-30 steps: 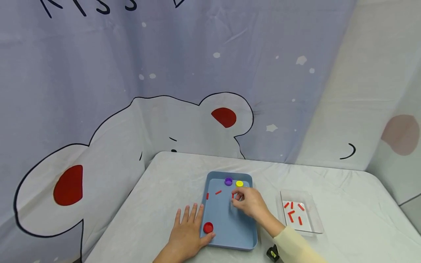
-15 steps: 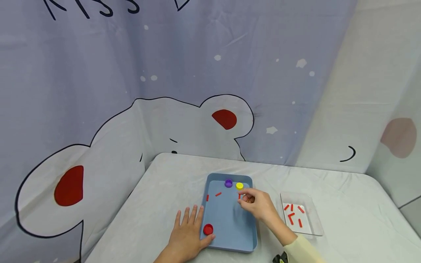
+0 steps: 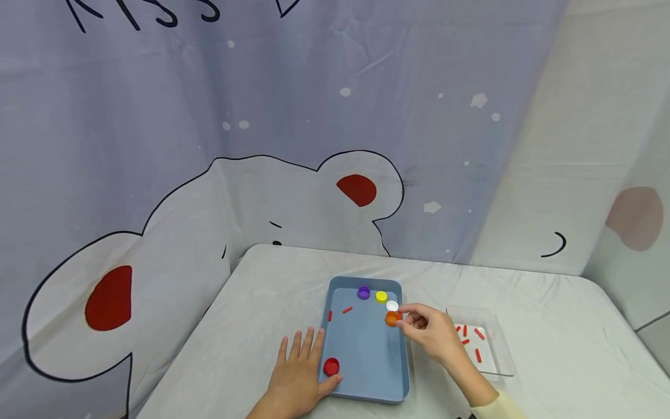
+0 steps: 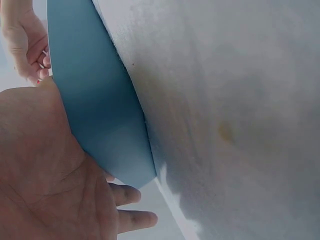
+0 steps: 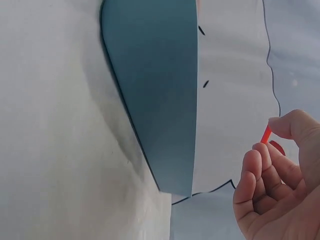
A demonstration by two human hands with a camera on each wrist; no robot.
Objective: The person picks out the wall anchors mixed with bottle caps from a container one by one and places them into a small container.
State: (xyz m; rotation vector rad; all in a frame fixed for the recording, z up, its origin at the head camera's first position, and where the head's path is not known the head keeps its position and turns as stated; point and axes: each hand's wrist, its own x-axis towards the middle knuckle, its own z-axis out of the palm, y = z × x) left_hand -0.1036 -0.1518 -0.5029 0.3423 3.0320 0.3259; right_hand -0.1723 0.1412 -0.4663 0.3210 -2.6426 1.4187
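My right hand [image 3: 431, 333] pinches a short red stick [image 5: 266, 134] between thumb and fingertip, over the right rim of the blue tray [image 3: 363, 358]. Close beside the fingertips are an orange cap [image 3: 391, 318] and a white cap [image 3: 392, 305]. A yellow cap [image 3: 381, 297] and a purple cap [image 3: 363, 293] lie farther back. With fingers spread straight, my left hand [image 3: 298, 372] rests at the tray's left edge, its thumb near a red cap [image 3: 331, 366]. Two more red sticks, one slanted [image 3: 348, 310] and one by the left wall [image 3: 330, 316], lie in the tray.
To the right of the tray stands a clear plastic box [image 3: 499, 343] with several red sticks on its white bottom, partly hidden by my right hand and wrist. A white cloth [image 3: 272, 285] covers the table, and a printed curtain [image 3: 293, 105] hangs behind it.
My right hand has moved to the right across the tray, still pinching the red stick. The white and orange caps, hidden behind it before, now show. My left hand stays in place.
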